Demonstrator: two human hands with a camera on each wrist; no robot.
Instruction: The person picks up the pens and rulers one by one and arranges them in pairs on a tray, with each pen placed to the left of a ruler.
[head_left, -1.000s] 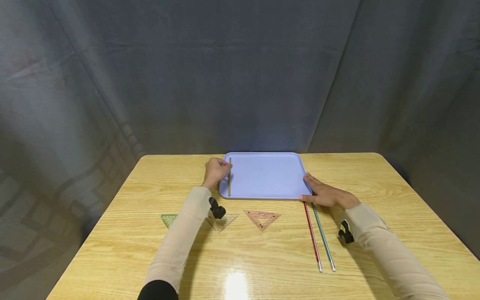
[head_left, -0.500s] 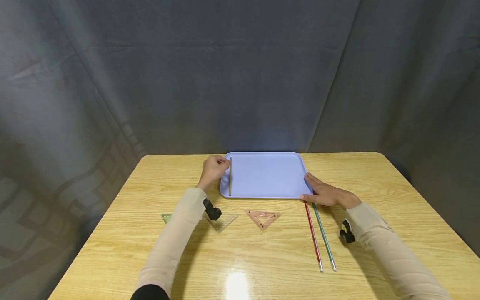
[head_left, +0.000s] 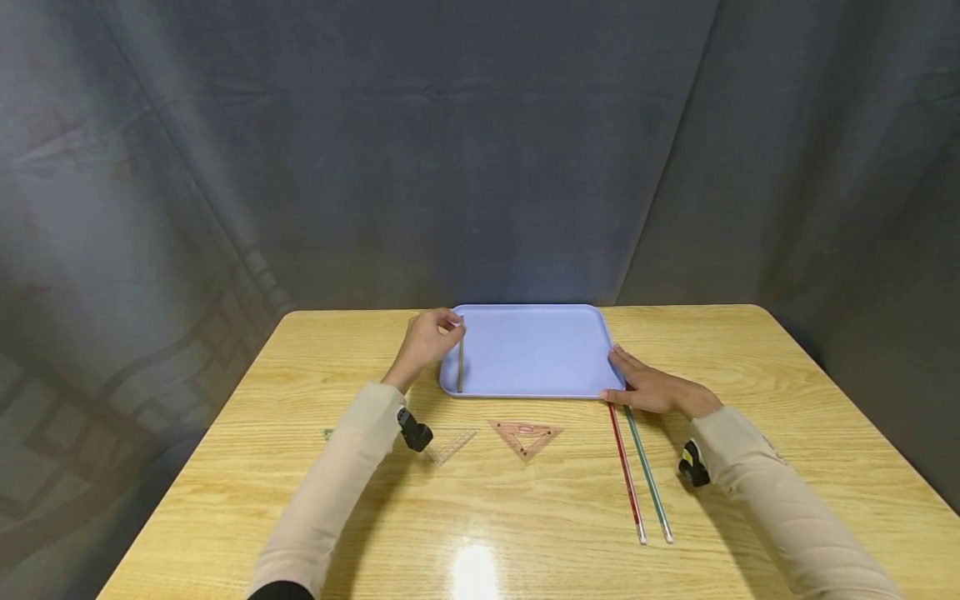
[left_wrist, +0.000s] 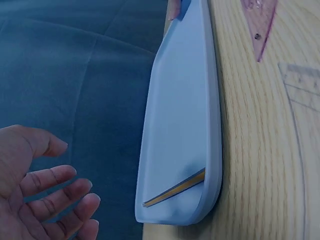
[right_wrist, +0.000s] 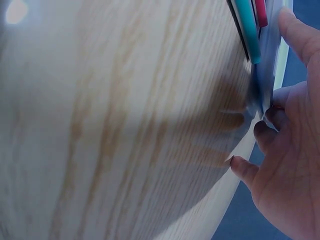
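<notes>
A pale blue tray (head_left: 532,350) lies at the far middle of the wooden table (head_left: 525,508). A brown pencil (head_left: 460,360) lies inside the tray along its left rim. My left hand (head_left: 427,340) hovers just left of the pencil's far end. In the left wrist view this left hand (left_wrist: 45,195) has relaxed, spread fingers holding nothing, apart from the tray (left_wrist: 185,115) and the pencil (left_wrist: 175,189). My right hand (head_left: 647,387) rests flat against the tray's near right corner. In the right wrist view the right hand's fingertips (right_wrist: 272,116) touch the tray's edge (right_wrist: 270,55).
A red pencil (head_left: 625,467) and a green pencil (head_left: 647,471) lie side by side near my right hand, also seen as green pencil (right_wrist: 247,30) and red pencil (right_wrist: 261,12). A pink triangle ruler (head_left: 525,436) and a clear one (head_left: 450,444) lie before the tray. Dark curtain behind.
My left hand has drawn back from the brown pencil and its forearm has swung left. The pencil stays in the tray. The right hand has not moved.
</notes>
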